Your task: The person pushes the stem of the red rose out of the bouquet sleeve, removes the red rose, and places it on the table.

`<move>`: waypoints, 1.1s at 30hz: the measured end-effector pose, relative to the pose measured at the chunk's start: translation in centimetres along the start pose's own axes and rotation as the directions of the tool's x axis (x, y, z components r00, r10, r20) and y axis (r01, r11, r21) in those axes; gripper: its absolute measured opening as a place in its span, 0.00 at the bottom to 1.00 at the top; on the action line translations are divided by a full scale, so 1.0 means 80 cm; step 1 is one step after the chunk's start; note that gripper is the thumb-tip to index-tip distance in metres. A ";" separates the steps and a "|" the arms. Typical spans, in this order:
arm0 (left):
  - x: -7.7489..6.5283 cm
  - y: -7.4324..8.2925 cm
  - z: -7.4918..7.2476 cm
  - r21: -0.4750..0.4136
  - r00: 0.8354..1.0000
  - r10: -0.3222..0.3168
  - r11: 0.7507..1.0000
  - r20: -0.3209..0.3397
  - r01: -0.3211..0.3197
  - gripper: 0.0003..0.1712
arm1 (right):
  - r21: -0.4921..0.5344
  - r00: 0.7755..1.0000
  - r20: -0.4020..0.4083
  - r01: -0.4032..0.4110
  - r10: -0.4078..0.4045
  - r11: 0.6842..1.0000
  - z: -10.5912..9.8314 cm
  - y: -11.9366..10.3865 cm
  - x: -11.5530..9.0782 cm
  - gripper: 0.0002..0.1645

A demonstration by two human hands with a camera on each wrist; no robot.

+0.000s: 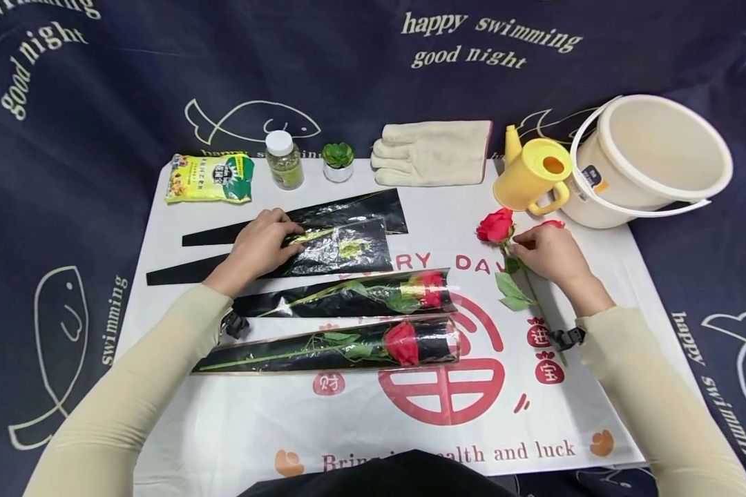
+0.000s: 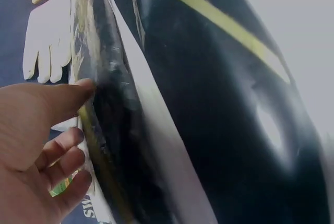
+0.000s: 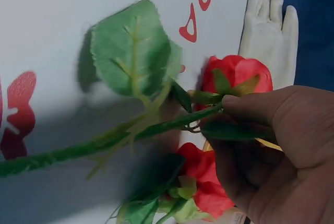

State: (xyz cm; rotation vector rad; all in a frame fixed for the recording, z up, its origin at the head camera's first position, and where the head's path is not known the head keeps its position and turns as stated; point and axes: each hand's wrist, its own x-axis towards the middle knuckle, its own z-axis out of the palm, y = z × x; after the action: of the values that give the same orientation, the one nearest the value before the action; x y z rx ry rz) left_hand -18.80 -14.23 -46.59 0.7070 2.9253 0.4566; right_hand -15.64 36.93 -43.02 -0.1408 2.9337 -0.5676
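Note:
My left hand (image 1: pixel 262 238) pinches the upper edge of a black flower sleeve (image 1: pixel 373 245) with a clear front; no flower shows in it. In the left wrist view the thumb (image 2: pixel 78 93) meets that edge, and the index finger is hidden. My right hand (image 1: pixel 553 254) holds a red rose (image 1: pixel 496 226) by its green stem, just below the bloom. Thumb and fingers close on the stem (image 3: pixel 177 125) in the right wrist view. A second red rose (image 3: pixel 203 177) lies under that hand. Two sleeves nearer me each contain a rose (image 1: pixel 432 288), (image 1: pixel 401 343).
Another black sleeve (image 1: pixel 348 210) lies behind. Along the back stand a yellow-green packet (image 1: pixel 210 178), a white-capped jar (image 1: pixel 284 162), a small potted succulent (image 1: pixel 338 162), a cotton glove (image 1: pixel 434 153), a yellow watering can (image 1: pixel 531 176) and a cream bucket (image 1: pixel 646 166) at the right.

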 end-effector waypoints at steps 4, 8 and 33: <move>-0.016 0.009 0.000 -0.022 0.999 0.026 0.999 -0.043 -0.027 0.29 | -0.051 0.999 -0.050 -0.015 0.012 0.999 -0.001 -0.021 -0.010 0.19; -0.046 0.040 0.000 -0.071 0.990 0.128 0.989 -0.052 -0.132 0.28 | -0.072 0.988 -0.117 0.092 -0.100 0.993 -0.002 -0.061 -0.026 0.20; -0.081 0.073 0.037 0.070 0.960 0.267 0.960 0.082 -0.272 0.32 | -0.103 0.715 0.185 0.696 -0.674 0.710 0.103 -0.194 -0.016 0.24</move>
State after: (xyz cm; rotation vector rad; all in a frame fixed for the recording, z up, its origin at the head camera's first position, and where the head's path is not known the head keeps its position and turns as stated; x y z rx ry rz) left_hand -10.03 -11.46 -47.46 1.1176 2.8038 0.3272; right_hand -12.07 19.73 -44.54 -1.2873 2.7089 -0.3579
